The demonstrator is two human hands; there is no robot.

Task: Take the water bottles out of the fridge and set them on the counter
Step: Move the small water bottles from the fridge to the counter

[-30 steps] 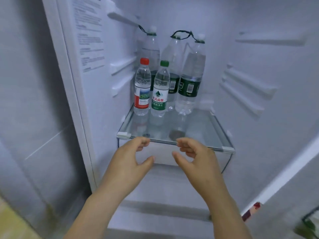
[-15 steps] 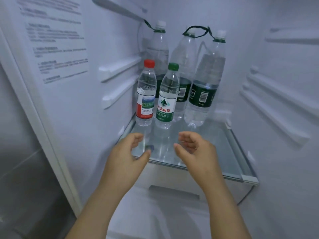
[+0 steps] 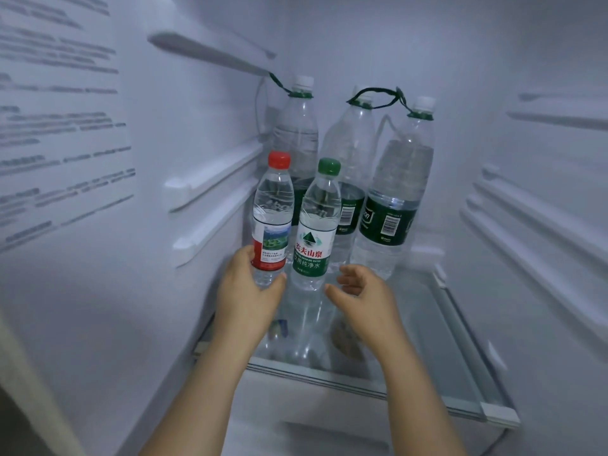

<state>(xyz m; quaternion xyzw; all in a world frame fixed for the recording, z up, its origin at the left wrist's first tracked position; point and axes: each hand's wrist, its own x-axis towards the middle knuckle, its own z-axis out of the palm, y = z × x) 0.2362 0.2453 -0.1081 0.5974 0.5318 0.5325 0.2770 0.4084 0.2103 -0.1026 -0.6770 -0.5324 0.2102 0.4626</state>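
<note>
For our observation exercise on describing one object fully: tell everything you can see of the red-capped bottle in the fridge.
The red-capped bottle is a small clear plastic bottle, upright, mostly full of water, with a red screw cap and a red-and-white label showing a green landscape. It is at the left of the glass shelf, close beside the green-capped bottle; whether they touch is unclear. The left hand curls round its lower part, thumb in front, hiding the base.
</note>
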